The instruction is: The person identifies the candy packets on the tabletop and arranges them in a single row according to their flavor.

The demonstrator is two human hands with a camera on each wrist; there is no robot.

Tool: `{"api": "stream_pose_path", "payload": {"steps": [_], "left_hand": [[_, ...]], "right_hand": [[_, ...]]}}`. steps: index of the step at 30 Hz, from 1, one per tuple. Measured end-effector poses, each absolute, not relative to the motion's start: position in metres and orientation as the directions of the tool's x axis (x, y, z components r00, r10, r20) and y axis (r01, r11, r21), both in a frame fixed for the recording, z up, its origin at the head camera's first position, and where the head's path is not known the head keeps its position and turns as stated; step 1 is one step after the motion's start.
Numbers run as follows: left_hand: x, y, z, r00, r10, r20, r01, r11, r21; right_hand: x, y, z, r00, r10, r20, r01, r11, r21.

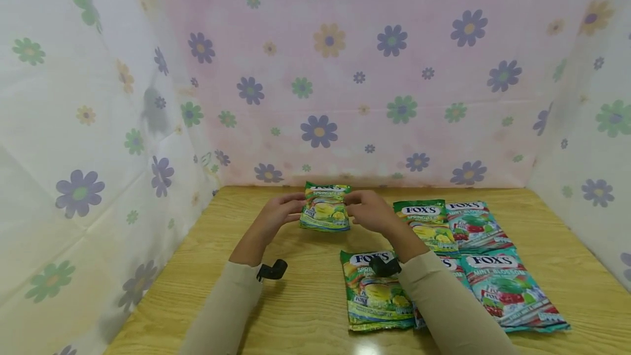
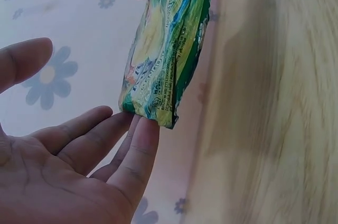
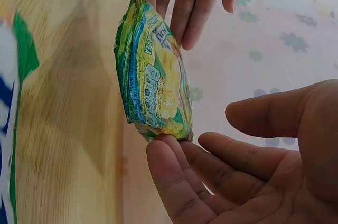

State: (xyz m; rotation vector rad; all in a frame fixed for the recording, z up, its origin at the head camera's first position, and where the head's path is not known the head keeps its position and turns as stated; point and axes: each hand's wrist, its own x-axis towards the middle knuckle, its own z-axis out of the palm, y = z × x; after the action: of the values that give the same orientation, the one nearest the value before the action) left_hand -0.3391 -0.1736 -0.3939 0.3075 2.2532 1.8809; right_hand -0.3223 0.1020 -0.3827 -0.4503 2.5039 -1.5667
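A green-and-yellow Fox's Spring Tea candy bag (image 1: 325,208) stands upright between both hands near the back of the table, its printed front toward me. Against its left edge rest the fingertips of my left hand (image 1: 277,213), fingers mostly straight and thumb apart from the bag (image 2: 163,49). The right hand (image 1: 371,211) touches the opposite edge with its fingertips; in the right wrist view its thumb also stands away from the bag (image 3: 158,76). In both wrist views the lower side of the bag shows its small print and crimped seam.
Two more Spring Tea bags (image 1: 428,226) (image 1: 377,295) lie on the wooden table (image 1: 197,289) at the right. Beside them are teal Mint Blossom bags (image 1: 477,226) (image 1: 512,289), one partly under the right sleeve (image 1: 443,295). Flowered cloth (image 1: 345,86) walls the back and sides.
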Motion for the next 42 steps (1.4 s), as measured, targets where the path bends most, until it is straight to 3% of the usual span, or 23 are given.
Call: {"api": "stream_pose_path", "payload": {"steps": [16, 42], "left_hand": [[-0.346, -0.213, -0.388, -0.991, 0.135, -0.023, 0.015, 0.280, 0.960], [-0.352, -0.266, -0.394, -0.995, -0.050, -0.083, -0.096, 0.408, 0.908]], "right_hand": [[-0.333, 0.046, -0.398, -0.919, -0.377, 0.112, -0.297, 0.479, -0.826], [-0.344, -0.037, -0.422, -0.896, -0.444, 0.010, -0.187, 0.357, -0.915]]}}
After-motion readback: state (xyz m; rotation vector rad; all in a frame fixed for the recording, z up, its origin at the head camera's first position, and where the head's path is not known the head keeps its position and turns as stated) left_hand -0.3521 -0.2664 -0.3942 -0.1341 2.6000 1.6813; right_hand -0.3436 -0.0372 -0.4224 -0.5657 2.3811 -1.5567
